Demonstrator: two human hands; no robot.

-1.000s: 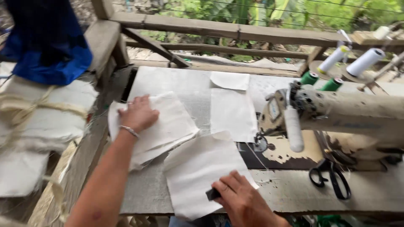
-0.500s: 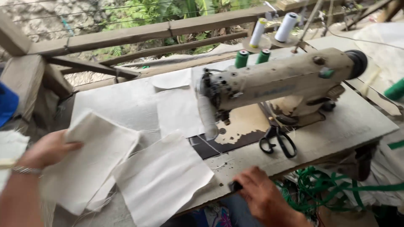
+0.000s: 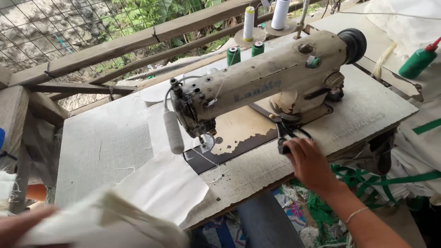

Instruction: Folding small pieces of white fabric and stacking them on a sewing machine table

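Here the right hand (image 3: 308, 161) closes its grip on scissors (image 3: 285, 133); the left hand (image 3: 20, 226) clutches white cloth (image 3: 105, 220).

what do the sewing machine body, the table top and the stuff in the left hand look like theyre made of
Sewing machine: looks like cast metal under cream paint, chipped and grimy. Table top: probably wood or board with a pale laminate, worn away to dark patches near the needle. The pieces in the left hand: seemingly white woven cloth with frayed edges, though blurred.
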